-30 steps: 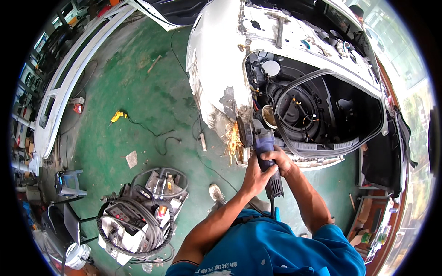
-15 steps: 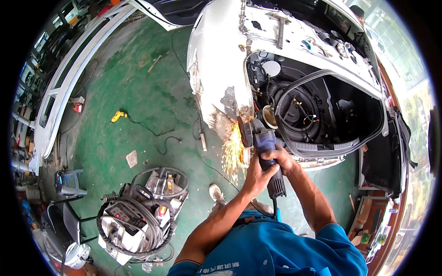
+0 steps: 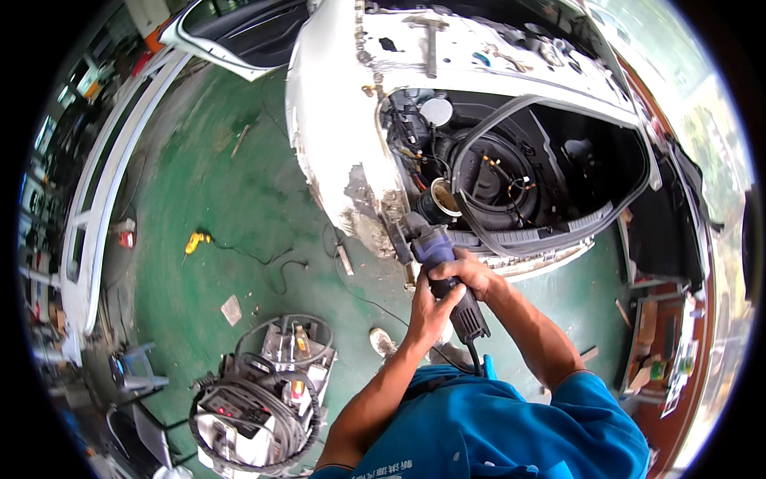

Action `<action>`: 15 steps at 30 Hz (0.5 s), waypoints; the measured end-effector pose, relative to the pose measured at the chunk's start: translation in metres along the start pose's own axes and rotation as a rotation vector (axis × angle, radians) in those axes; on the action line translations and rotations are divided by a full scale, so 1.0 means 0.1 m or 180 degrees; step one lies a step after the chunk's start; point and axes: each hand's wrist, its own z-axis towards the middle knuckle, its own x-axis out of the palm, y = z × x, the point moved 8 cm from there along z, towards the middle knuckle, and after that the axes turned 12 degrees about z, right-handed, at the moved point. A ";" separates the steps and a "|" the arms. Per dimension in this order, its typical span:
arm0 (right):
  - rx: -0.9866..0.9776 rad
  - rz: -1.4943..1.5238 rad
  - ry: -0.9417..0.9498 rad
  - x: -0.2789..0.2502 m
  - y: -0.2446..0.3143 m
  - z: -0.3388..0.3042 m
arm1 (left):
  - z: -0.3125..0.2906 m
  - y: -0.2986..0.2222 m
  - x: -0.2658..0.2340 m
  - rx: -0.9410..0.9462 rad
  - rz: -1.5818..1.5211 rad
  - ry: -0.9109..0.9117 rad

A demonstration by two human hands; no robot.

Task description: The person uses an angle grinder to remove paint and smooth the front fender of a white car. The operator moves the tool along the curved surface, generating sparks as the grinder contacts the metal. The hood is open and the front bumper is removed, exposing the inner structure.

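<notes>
Both hands are wrapped round a purple and black angle grinder (image 3: 436,250). My left hand (image 3: 432,307) grips its body from the left, and my right hand (image 3: 467,274) closes over it from the right. The grinder's disc (image 3: 400,242) is edge-on beside the lower rear corner of a white car body (image 3: 343,136); whether it touches the metal I cannot tell. That corner is scraped, with bare grey and rusty patches. Right of the disc lies the open boot (image 3: 499,172), with loose wiring and a round spare-wheel well. A black rubber seal (image 3: 471,188) hangs across the boot opening.
A hammer (image 3: 431,48) lies on the car's upper panel. A yellow power drill (image 3: 196,241) with a cord rests on the green floor. A machine with coiled cables (image 3: 255,407) stands lower left. White car panels (image 3: 104,184) line the left side. The grinder's cord hangs by my waist.
The bright sparks at the disc have stopped. My view has shifted, so the car sits further left in the picture. Both hands still hold the grinder, now slightly lower left in view.
</notes>
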 end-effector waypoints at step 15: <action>-0.0021 0.0135 -0.0043 -0.13 -0.22 0.02 | -0.09 0.10 -0.05 -0.0167 0.0329 -0.0069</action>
